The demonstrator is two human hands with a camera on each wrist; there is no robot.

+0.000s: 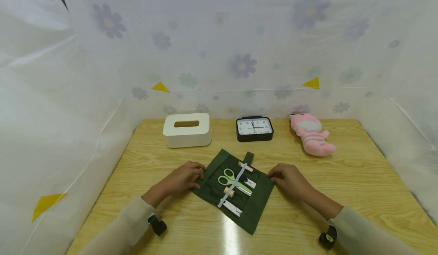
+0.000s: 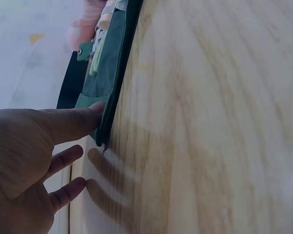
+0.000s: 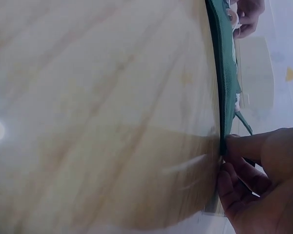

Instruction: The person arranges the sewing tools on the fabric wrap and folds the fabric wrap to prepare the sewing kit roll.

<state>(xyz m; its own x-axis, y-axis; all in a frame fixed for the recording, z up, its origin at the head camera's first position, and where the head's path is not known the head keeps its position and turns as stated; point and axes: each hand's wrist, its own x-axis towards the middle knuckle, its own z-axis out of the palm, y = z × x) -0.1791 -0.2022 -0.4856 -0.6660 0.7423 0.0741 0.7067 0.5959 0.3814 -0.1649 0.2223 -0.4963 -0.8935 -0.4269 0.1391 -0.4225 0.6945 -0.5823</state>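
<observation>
A dark green fabric sewing kit pouch (image 1: 259,211) lies unfolded on the table. Light green-handled scissors (image 1: 226,177), a small thread spool (image 1: 228,192), a white slim tool (image 1: 232,208) and other small items sit under its pale elastic band (image 1: 236,184). A snap tab (image 1: 248,157) sticks out at the far edge. My left hand (image 1: 186,176) pinches the pouch's left corner, thumb (image 2: 83,119) on top and two other fingers spread away from it. At the opposite corner my right hand (image 1: 292,179) pinches the fabric between thumb and fingers (image 3: 229,187).
Behind the pouch stand a white tissue box (image 1: 187,136) and a black-framed clock (image 1: 254,129). A pink plush toy (image 1: 313,135) lies at the back right. Pale flower-print sheeting (image 1: 212,49) walls the wooden table (image 1: 147,148) at the back and sides.
</observation>
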